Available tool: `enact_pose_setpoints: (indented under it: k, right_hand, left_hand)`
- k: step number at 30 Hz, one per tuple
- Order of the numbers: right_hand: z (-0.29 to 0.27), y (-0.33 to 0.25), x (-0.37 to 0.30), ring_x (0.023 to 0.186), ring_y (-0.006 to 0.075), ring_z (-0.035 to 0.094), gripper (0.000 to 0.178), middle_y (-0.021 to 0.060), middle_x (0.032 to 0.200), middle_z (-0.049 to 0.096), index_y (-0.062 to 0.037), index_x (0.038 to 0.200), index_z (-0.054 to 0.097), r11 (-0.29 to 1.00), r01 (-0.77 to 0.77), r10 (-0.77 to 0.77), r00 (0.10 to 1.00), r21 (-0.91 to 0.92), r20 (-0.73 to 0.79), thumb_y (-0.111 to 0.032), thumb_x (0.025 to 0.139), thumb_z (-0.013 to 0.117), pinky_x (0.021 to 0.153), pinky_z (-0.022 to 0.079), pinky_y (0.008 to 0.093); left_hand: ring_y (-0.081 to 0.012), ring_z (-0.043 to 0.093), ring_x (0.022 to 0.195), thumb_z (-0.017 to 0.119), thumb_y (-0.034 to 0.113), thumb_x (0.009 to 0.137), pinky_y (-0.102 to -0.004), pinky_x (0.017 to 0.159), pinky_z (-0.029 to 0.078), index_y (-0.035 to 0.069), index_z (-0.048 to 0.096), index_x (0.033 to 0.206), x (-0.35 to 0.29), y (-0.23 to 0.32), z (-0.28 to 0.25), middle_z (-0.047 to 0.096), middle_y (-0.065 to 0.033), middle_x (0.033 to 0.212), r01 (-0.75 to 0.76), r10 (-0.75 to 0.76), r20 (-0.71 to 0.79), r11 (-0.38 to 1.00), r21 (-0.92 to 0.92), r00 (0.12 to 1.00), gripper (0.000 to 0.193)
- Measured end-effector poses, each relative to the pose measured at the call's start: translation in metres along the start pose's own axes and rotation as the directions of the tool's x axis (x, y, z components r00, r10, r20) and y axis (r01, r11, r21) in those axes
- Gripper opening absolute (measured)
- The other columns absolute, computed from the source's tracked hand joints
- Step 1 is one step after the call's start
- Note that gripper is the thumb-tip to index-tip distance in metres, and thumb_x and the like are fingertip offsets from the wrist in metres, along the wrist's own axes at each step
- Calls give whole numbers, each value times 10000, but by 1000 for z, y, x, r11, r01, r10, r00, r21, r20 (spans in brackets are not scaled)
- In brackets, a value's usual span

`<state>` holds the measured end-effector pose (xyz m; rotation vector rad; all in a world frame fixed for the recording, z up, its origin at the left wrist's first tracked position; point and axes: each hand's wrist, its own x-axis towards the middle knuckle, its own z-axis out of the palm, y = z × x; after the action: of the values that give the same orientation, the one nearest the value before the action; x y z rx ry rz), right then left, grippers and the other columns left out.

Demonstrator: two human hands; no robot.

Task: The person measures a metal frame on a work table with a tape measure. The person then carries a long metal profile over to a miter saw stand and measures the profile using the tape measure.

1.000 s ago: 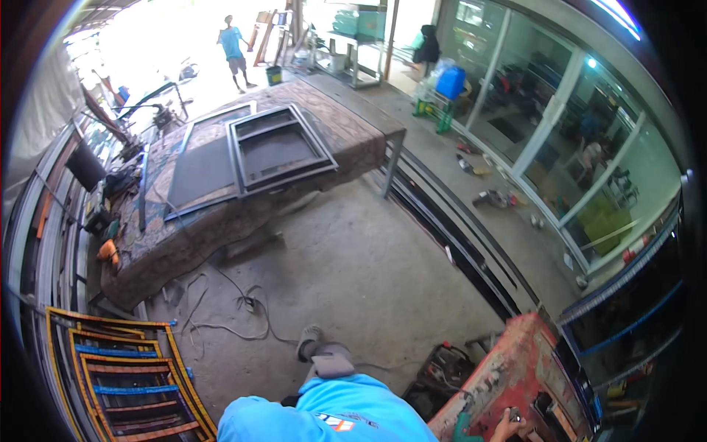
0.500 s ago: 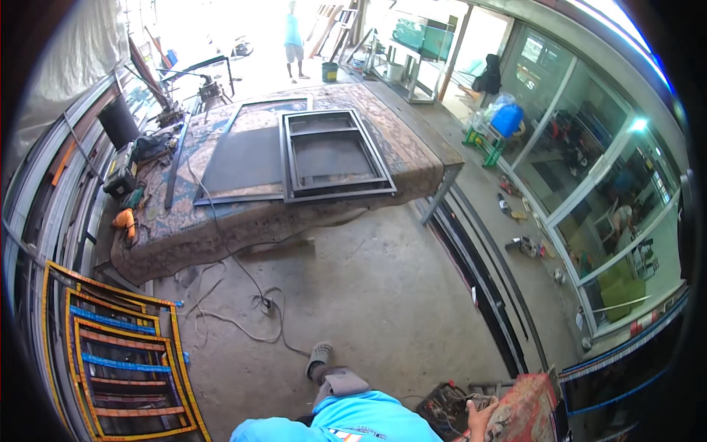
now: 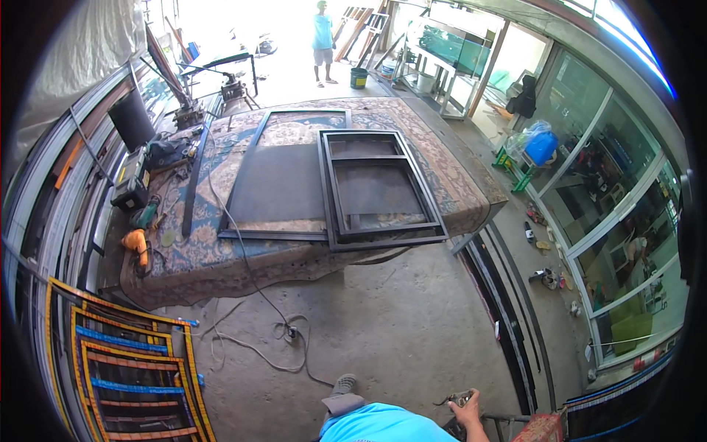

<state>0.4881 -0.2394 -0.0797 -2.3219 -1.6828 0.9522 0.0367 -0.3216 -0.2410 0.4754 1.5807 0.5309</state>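
My right hand (image 3: 468,414) shows at the lower edge, right of my blue shirt (image 3: 387,423). Its fingers are curled round a small grey object (image 3: 460,398), too small and partly covered to name. Close to that hand is a worn red patterned surface (image 3: 541,429) on a metal frame, cut off by the lower edge. My left hand is out of view. Ahead stands a carpet-covered table (image 3: 213,274). On it lie a dark metal frame with a crossbar (image 3: 383,244) and, partly beneath it, a larger frame with a dark panel (image 3: 276,188).
An orange power tool (image 3: 137,243) and a black toolbox (image 3: 131,180) sit along the table's left side. A cord (image 3: 258,291) trails onto the floor. Taped frames (image 3: 136,387) lean at lower left; long dark bars (image 3: 501,331) lie at right. A person (image 3: 322,40) stands beyond the table.
My view has shifted, so the table appears lower and farther right. My right hand has moved off the red patterned surface to its left, holding the small grey object. My left foot shows less.
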Motion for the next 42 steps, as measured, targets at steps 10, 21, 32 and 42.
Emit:
enact_pose_setpoints:
  k: [10, 21, 32, 42]
  right_hand:
    - [-2, -103, 87, 1280, 398, 513, 978, 269, 1366, 477, -21, 1418, 287, 979, 161, -142, 980, -127, 141, -282, 698, 897, 1083, 427, 443]
    - [2, -157, 258, 1236, 393, 544, 987, 282, 1323, 508, -7, 1401, 290, 935, 257, -192, 946, -244, 260, -319, 692, 902, 1052, 452, 439]
    - [-17, -338, 370, 1168, 334, 593, 916, 236, 1259, 582, -41, 1382, 412, 941, 309, -335, 907, 139, 255, -398, 690, 894, 1001, 487, 440]
    - [7, -606, 293, 1285, 222, 505, 644, 115, 1382, 515, -100, 1455, 409, 522, 203, -843, 269, 829, 465, -262, 920, 729, 1101, 399, 399]
  left_hand:
    - [-219, 663, 815, 663, 285, 880, -347, 674, 526, 71, 719, 1090, 16, 29, -20, 712, -95, 984, 27, -28, -13, 992, -125, 1000, 305]
    - [-191, 658, 779, 667, 264, 893, -327, 628, 524, 66, 713, 1091, 30, 51, -17, 710, -79, 957, 194, -217, -101, 960, -204, 971, 283]
    - [-119, 589, 634, 719, 223, 901, -273, 537, 485, -3, 650, 1112, 0, 145, -119, 667, -69, 828, 38, -265, -419, 878, -477, 869, 317]
    - [-213, 669, 977, 536, 483, 1003, -349, 837, 541, 65, 613, 1226, 97, 509, -145, 683, -95, 1110, -346, 592, -3, 467, -814, 806, 481]
